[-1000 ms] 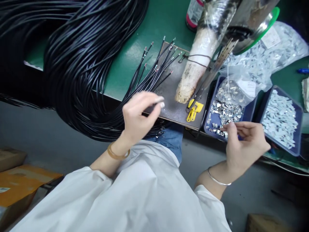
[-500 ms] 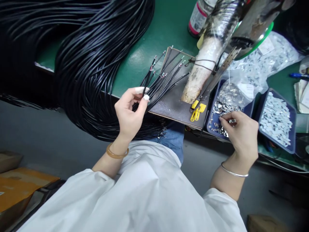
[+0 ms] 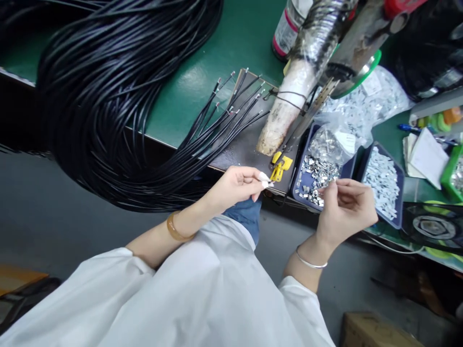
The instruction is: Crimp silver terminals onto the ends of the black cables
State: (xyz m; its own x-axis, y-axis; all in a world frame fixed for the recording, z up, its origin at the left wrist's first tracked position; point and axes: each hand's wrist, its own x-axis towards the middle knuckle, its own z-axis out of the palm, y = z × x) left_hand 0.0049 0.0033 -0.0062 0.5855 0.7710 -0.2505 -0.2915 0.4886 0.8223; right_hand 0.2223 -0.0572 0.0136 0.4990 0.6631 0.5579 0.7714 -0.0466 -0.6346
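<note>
My left hand (image 3: 244,185) is pinched closed near the board's front edge; a short dark tip of a black cable pokes out at its fingertips, the rest hidden by the hand. My right hand (image 3: 345,202) hovers over the front of a blue tray (image 3: 307,201) of small shiny metal clips (image 3: 314,176). Its thumb and forefinger are pressed together; whatever they hold is too small to make out. Left of the hands, black cables (image 3: 217,140) with stripped ends fan across a dark board (image 3: 248,149). Yellow-handled metal pieces (image 3: 280,166) lie at the board's front.
A large bundle of black cables (image 3: 119,86) hangs over the table's edge. A wrapped post (image 3: 285,106) leans above the board. Another blue tray (image 3: 401,212) holds pale small parts. Behind are a plastic bag (image 3: 383,91), a jar (image 3: 285,33) and papers (image 3: 428,156).
My left hand has moved right and down, away from the fanned cable ends toward the trays. My right hand has lifted and turned slightly from the metal clips. The view has shifted right.
</note>
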